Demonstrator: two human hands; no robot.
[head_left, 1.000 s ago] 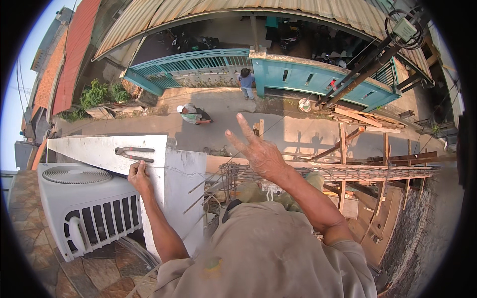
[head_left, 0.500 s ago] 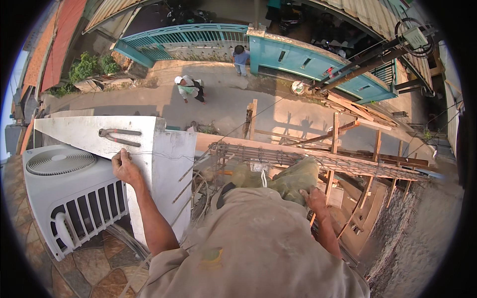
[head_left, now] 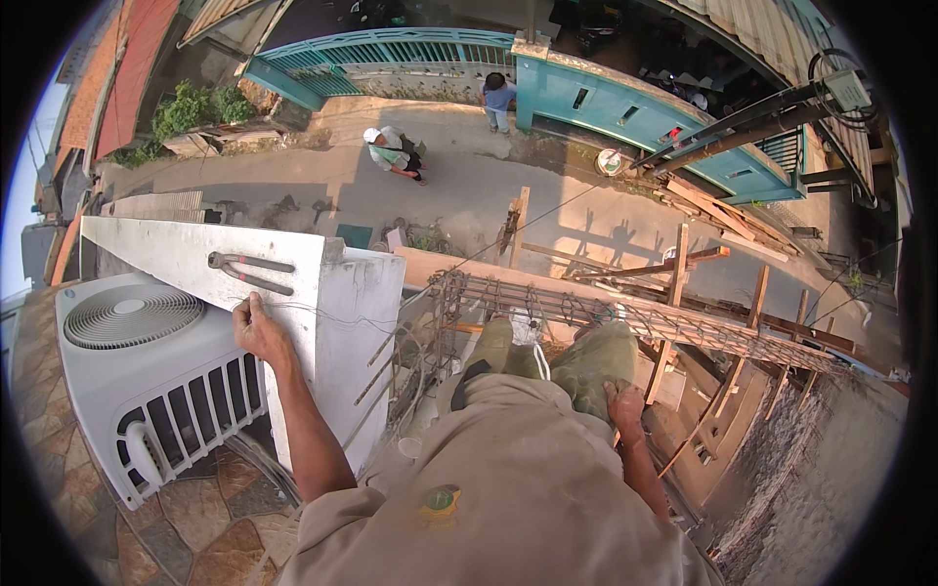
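Observation:
My left hand [head_left: 264, 335] is closed in a pinch on a thin binding wire [head_left: 340, 318] at the edge of a white wall top [head_left: 171, 239]. The wire trails right across the white surface. Just beyond my fingers lies a pair of pincers [head_left: 254, 272], its handles pointing right, untouched. My right hand [head_left: 623, 402] is closed at my thigh, its fingers gripping the green trouser leg [head_left: 591, 369]. Beyond my knees a long rebar cage [head_left: 625, 319] runs off to the right, along a timber board [head_left: 422, 266].
An outdoor air-conditioner unit [head_left: 166, 381] stands left, above stone paving [head_left: 200, 503]. Far below runs a street [head_left: 449, 205] with two people [head_left: 393, 154] beside a teal gate and wall [head_left: 625, 122]. Timber props [head_left: 674, 313] rise at right beside a rough wall [head_left: 801, 469]. Rods jut near my left forearm.
The view has shifted, so the surroundings sit slightly farther right. The person in the white cap has turned or shifted a little on the street. My hands keep nearly the same places.

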